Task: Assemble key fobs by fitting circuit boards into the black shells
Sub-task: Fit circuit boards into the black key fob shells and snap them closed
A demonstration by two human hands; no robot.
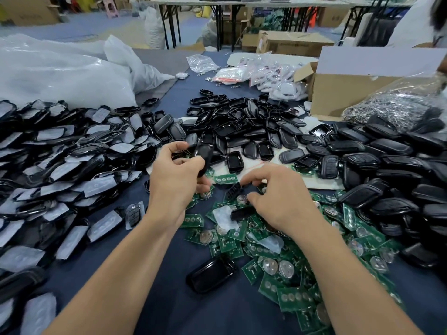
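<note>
Table cloth (pixel 193 315): dark blue, under everything.
Lone shell (pixel 211 274): one glossy black rounded oblong, lying by itself just left of the boards, nearest the person.
Circuit boards (pixel 285 269): a loose green heap, too many to count; most carry a row of round silver contacts or a coin cell, and a few clear pads lie among them.
Right hand (pixel 280 197): low over the boards, fingers curled, thumb and forefinger close together at a ribbed black piece (pixel 233 191); whether they grip it cannot be told.
Left hand (pixel 174 180): raised, fingers and thumb pinching one held shell (pixel 205 157), black and blurred, on edge above the far end of the boards.
Shell heaps: three. Left heap (pixel 60 165), black shells with clear pads on top; middle heap (pixel 242 126), open, hollow halves; right heap (pixel 387 177), closed, matte backs.
Cardboard box (pixel 350 93): one, open, far right.
Ring bag (pixel 399 105): clear, full of metal rings, beside the box.
Plastic sacks (pixel 60 73): pale, crumpled, far left.
</note>
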